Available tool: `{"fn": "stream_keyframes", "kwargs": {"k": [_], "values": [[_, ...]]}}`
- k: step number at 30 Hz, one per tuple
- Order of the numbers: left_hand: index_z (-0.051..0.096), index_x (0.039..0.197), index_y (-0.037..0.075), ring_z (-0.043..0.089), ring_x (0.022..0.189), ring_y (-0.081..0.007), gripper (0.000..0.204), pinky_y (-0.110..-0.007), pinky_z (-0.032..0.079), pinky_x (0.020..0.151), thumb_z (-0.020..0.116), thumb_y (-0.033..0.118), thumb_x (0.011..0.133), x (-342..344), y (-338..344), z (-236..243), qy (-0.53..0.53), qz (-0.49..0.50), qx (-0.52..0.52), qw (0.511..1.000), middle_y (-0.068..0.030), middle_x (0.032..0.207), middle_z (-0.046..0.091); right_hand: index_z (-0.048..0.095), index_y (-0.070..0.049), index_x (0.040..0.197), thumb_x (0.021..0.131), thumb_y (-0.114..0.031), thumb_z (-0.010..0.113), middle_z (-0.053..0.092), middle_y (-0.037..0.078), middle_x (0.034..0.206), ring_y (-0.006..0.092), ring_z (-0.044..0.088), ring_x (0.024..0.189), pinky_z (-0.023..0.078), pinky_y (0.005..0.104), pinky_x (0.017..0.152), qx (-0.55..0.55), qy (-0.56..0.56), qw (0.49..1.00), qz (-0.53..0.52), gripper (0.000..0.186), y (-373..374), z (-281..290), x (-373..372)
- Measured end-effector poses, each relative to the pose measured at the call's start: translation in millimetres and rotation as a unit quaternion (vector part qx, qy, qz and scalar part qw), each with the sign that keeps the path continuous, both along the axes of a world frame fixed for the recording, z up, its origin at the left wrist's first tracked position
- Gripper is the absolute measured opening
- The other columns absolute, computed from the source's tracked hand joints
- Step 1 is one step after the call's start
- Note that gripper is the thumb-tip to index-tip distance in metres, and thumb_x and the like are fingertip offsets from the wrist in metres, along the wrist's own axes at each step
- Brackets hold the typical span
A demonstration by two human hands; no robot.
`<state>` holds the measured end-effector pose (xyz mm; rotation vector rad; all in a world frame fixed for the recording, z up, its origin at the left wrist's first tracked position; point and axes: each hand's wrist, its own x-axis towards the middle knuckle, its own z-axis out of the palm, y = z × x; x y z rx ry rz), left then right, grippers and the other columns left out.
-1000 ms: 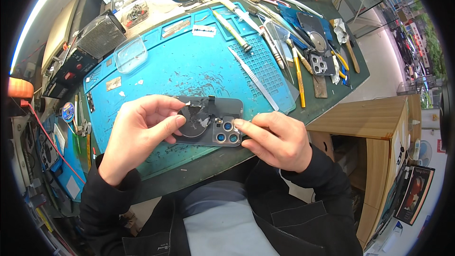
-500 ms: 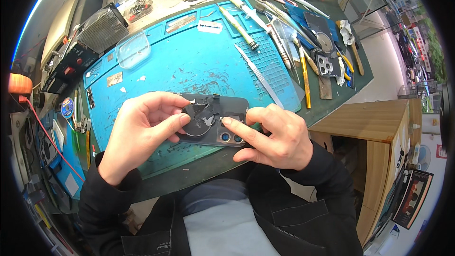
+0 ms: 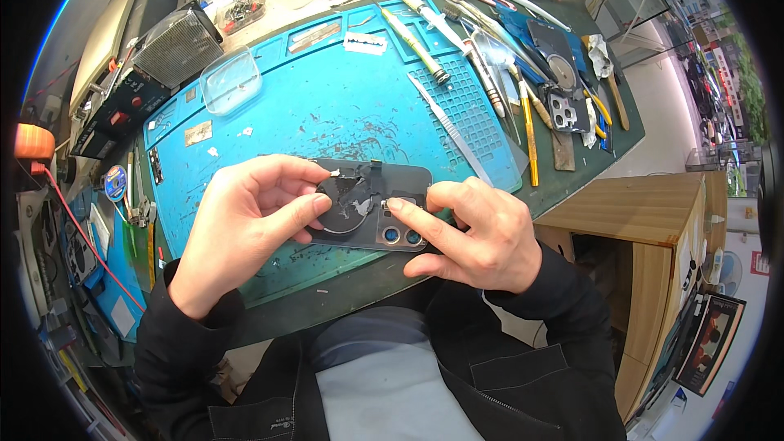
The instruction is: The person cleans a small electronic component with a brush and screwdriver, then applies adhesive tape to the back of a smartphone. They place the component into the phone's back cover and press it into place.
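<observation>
A dark phone back cover [image 3: 369, 238] lies on the blue work mat in front of me, its two camera rings toward the right. On its inner face sits a round black charging coil [image 3: 343, 211] with torn grey-silver patches and a flat flex strip running up beside it. At the cover's left end my left hand [image 3: 265, 200] is closed, thumb on the coil's rim and index fingertip at its upper edge. My right hand [image 3: 478, 233] touches a small metallic part above the camera rings with its stretched index fingertip. Its thumb stands apart below, other fingers loosely bent.
The blue mat [image 3: 294, 126] carries a scalpel [image 3: 447, 126], a razor blade [image 3: 365, 43], a green syringe-like tube [image 3: 413, 45] and a clear plastic box [image 3: 231, 83]. Several tools and another phone cover [image 3: 569, 110] crowd the right. A wooden cabinet [image 3: 629, 204] stands right of the bench.
Both hands keep the same hold and touch on the cover and coil. The whole view has shifted very slightly; nothing has been taken up or let go.
</observation>
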<state>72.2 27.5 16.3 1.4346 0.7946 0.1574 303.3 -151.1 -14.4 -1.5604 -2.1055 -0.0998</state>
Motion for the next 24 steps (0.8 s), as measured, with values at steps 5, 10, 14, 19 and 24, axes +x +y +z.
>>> {"fn": "stream_keyframes", "kwargs": {"k": [5, 10, 14, 19, 24], "values": [[0.069, 0.123, -0.004, 0.071, 0.082, -0.0089, 0.027, -0.022, 0.057, 0.066, 0.075, 0.006, 0.099, 0.5, -1.2, 0.7, -0.001, 0.004, 0.004, 1.000, -0.0052, 0.100, 0.075, 0.077, -0.012, 0.126, 0.093, -0.057, 0.068, 0.056, 0.003, 0.098, 0.0177, 0.057, 0.076, 0.053, 0.0315, 0.064, 0.002, -0.008, 1.000, 0.000, 0.057, -0.6, -0.8, -0.2], [0.069, 0.124, -0.004, 0.071, 0.081, -0.0091, 0.026, -0.022, 0.057, 0.066, 0.074, 0.005, 0.099, 1.2, -2.3, 0.5, -0.004, 0.009, 0.008, 1.000, -0.0057, 0.099, 0.074, 0.077, -0.011, 0.126, 0.095, -0.057, 0.066, 0.056, 0.004, 0.099, 0.0180, 0.057, 0.073, 0.052, 0.0312, 0.062, 0.009, -0.038, 0.999, 0.003, 0.056, -1.0, 0.8, -1.0], [0.070, 0.122, -0.004, 0.072, 0.082, -0.0101, 0.026, -0.023, 0.059, 0.067, 0.074, 0.004, 0.099, 1.9, -8.2, 1.9, 0.002, 0.014, 0.047, 0.999, -0.0074, 0.099, 0.075, 0.076, -0.009, 0.127, 0.098, -0.056, 0.063, 0.056, 0.004, 0.099, 0.0178, 0.055, 0.072, 0.051, 0.0302, 0.059, 0.012, -0.074, 0.997, 0.008, 0.057, -1.3, 2.5, -1.4], [0.071, 0.120, -0.004, 0.071, 0.079, -0.0095, 0.025, -0.023, 0.059, 0.065, 0.076, 0.003, 0.097, 0.9, -9.5, -1.0, 0.001, 0.010, 0.092, 0.996, -0.0074, 0.096, 0.073, 0.075, -0.007, 0.126, 0.099, -0.057, 0.060, 0.057, 0.004, 0.099, 0.0167, 0.054, 0.071, 0.050, 0.0292, 0.057, 0.013, -0.105, 0.994, 0.013, 0.059, -1.2, 4.6, -3.2], [0.072, 0.120, -0.003, 0.069, 0.076, -0.0084, 0.025, -0.023, 0.058, 0.063, 0.076, 0.002, 0.096, 2.0, -11.6, -0.1, 0.003, 0.009, 0.117, 0.993, -0.0057, 0.093, 0.071, 0.075, -0.006, 0.126, 0.099, -0.057, 0.061, 0.057, 0.003, 0.096, 0.0161, 0.054, 0.070, 0.050, 0.0288, 0.057, 0.010, -0.133, 0.991, 0.024, 0.059, -0.7, 10.8, -3.2]]}}
